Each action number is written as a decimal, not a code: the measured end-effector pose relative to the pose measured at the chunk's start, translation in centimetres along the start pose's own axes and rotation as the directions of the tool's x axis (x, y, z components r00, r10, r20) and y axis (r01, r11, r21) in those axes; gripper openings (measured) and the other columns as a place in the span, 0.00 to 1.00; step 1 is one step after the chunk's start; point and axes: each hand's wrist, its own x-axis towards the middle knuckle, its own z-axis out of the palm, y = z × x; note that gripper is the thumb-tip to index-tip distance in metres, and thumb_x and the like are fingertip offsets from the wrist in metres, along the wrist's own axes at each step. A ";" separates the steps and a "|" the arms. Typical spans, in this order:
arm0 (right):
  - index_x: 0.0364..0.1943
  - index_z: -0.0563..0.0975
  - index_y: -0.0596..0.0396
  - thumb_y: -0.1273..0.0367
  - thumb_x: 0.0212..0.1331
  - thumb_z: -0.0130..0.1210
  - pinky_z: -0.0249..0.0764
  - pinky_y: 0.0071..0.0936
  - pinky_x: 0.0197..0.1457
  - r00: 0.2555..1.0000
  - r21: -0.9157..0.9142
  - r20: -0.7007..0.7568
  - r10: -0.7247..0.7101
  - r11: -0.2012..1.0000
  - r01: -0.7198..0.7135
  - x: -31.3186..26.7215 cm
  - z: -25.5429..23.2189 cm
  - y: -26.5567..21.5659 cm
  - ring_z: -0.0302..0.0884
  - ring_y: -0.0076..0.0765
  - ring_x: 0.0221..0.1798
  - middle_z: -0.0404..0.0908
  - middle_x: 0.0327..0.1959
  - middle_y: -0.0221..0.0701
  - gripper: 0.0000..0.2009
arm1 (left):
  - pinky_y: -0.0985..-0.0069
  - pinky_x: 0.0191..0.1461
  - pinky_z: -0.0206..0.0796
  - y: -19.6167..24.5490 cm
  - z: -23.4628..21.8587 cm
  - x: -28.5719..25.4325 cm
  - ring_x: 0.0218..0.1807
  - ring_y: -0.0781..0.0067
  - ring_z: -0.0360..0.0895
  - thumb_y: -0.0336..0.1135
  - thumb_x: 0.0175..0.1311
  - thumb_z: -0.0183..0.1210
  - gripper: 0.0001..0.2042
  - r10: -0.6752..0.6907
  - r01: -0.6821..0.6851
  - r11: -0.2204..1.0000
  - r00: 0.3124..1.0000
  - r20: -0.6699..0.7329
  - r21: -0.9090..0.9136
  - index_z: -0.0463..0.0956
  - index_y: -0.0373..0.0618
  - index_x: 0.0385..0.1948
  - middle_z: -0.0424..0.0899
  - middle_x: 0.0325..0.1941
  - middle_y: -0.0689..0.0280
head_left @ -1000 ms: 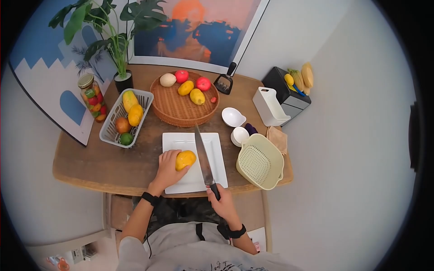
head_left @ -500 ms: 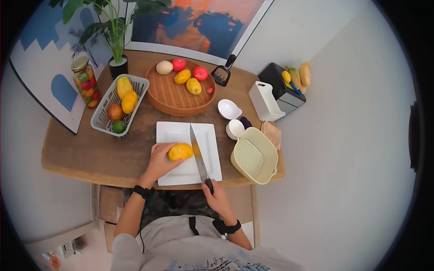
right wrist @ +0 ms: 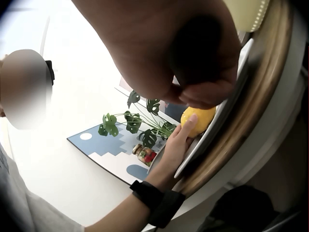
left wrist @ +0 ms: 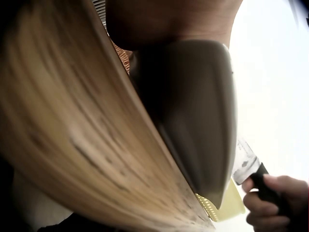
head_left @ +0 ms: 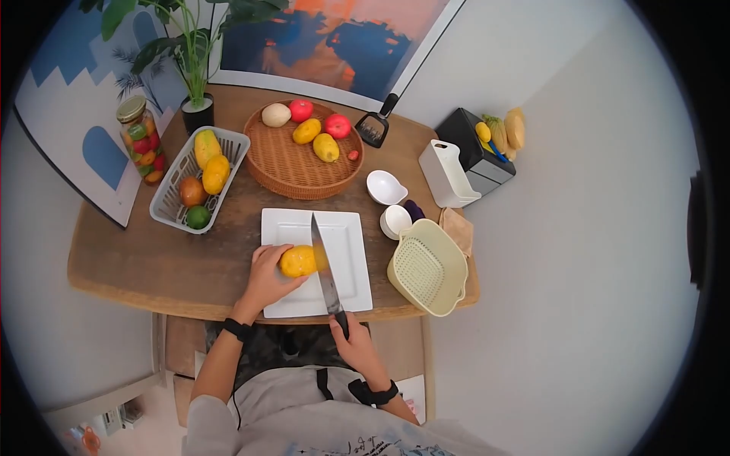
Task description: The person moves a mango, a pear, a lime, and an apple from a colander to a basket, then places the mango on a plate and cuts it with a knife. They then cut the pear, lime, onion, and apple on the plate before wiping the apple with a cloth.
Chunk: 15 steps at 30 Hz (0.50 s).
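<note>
On a white square plate lies a yellow mango. My left hand grips it from the left, thumb on the near side and fingers on the far side; the right wrist view also shows the mango in that hand. My right hand holds a kitchen knife by its black handle, blade pointing away from me. The blade overlaps the mango's right end in the head view. In the left wrist view the right hand is curled around the handle, while the mango is hidden.
Behind the plate stands a round wicker tray of fruit. A grey basket with fruit and a jar stand left. To the right are white bowls, a pale green colander, a cloth and a white container.
The knife has moved left, from beside the mango to its right end. The left hand keeps its grip, and the mango has turned slightly. The head view has shifted a little.
</note>
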 end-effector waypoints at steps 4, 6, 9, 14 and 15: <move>0.49 0.76 0.59 0.63 0.73 0.53 0.74 0.32 0.34 1.000 0.019 -0.010 0.010 1.000 -0.010 -0.3 -0.4 -1.1 0.79 0.39 0.26 0.79 0.25 0.43 0.13 | 0.56 0.69 0.59 -0.4 0.0 -0.3 0.62 0.47 0.68 0.44 0.45 0.77 0.32 0.004 -0.004 1.000 1.000 0.004 -0.010 0.77 0.45 0.55 0.81 0.55 0.59; 0.49 0.76 0.59 0.63 0.73 0.53 0.73 0.31 0.34 0.999 0.016 -0.030 -0.028 0.999 0.028 0.0 -0.3 -1.9 0.79 0.38 0.26 0.79 0.25 0.42 0.13 | 0.56 0.69 0.59 -0.2 0.1 0.0 0.62 0.47 0.68 0.44 0.45 0.77 0.33 0.006 -0.006 1.000 1.000 -0.003 0.020 0.77 0.45 0.55 0.81 0.55 0.59; 0.50 0.75 0.59 0.64 0.72 0.53 0.73 0.31 0.35 0.996 -0.033 0.061 -0.059 0.998 0.061 0.0 -0.6 -1.4 0.78 0.37 0.26 0.79 0.25 0.43 0.13 | 0.57 0.71 0.56 -0.1 0.2 -0.1 0.60 0.48 0.72 0.45 0.46 0.76 0.32 0.007 -0.007 1.000 1.000 -0.011 0.010 0.77 0.43 0.54 0.83 0.52 0.56; 0.52 0.75 0.59 0.66 0.72 0.53 0.74 0.31 0.37 0.998 -0.040 0.066 -0.016 0.999 0.019 -0.4 -0.2 -2.2 0.81 0.44 0.29 0.81 0.28 0.45 0.12 | 0.56 0.72 0.56 -0.1 -0.1 -0.3 0.59 0.48 0.73 0.45 0.46 0.76 0.32 0.036 -0.035 0.999 0.999 -0.018 0.024 0.76 0.42 0.54 0.83 0.52 0.56; 0.52 0.75 0.59 0.66 0.71 0.53 0.75 0.32 0.37 0.996 -0.082 0.086 0.016 0.997 -0.009 -0.1 -0.1 -1.9 0.82 0.46 0.30 0.81 0.29 0.45 0.13 | 0.56 0.72 0.56 0.0 -0.1 -0.1 0.60 0.48 0.72 0.45 0.46 0.76 0.32 0.035 -0.035 0.999 0.999 -0.011 0.022 0.76 0.42 0.54 0.82 0.52 0.55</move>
